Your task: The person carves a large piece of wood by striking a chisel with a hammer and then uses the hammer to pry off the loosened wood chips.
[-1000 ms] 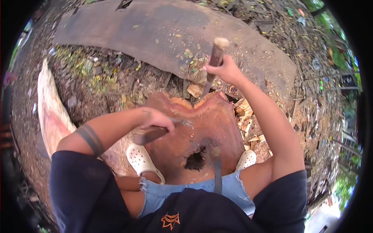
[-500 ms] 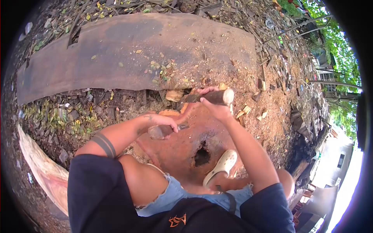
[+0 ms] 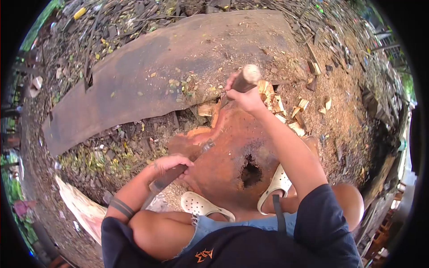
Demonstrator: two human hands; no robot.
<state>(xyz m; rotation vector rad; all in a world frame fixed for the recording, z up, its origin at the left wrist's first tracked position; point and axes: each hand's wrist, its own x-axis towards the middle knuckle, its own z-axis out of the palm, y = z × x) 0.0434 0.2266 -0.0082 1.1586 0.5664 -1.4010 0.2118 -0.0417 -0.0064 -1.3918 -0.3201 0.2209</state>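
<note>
- In half a second the mallet (image 3: pixel 247 77) has swung from lying level over the far edge of the wood block (image 3: pixel 228 143) to a tilt with its pale, blunt end uppermost; the left hand (image 3: pixel 172 166) has drawn back towards the block's near-left edge.
- The right hand (image 3: pixel 243 94) is wrapped tight around the mallet, a round, dark-barked stick, above the block's far edge.
- The left hand is closed on the chisel (image 3: pixel 187 158), brown wooden handle in the fist, grey metal blade angled onto the block's upper surface near its left edge.
- The block sits on the ground between the seated person's legs: a broad, rust-orange slab, rough and matte, with fresh paler cuts along the far rim and a ragged black hole (image 3: pixel 251 172) towards the near side.
- Pale yellow wood chips (image 3: pixel 279 107) lie scattered just beyond the far-right edge.
- A long, curved, weathered grey-brown plank (image 3: pixel 156 76) lies beyond, dusted with sawdust and leaves.
- White perforated clogs (image 3: pixel 201 205) rest against the block's near edge.
</note>
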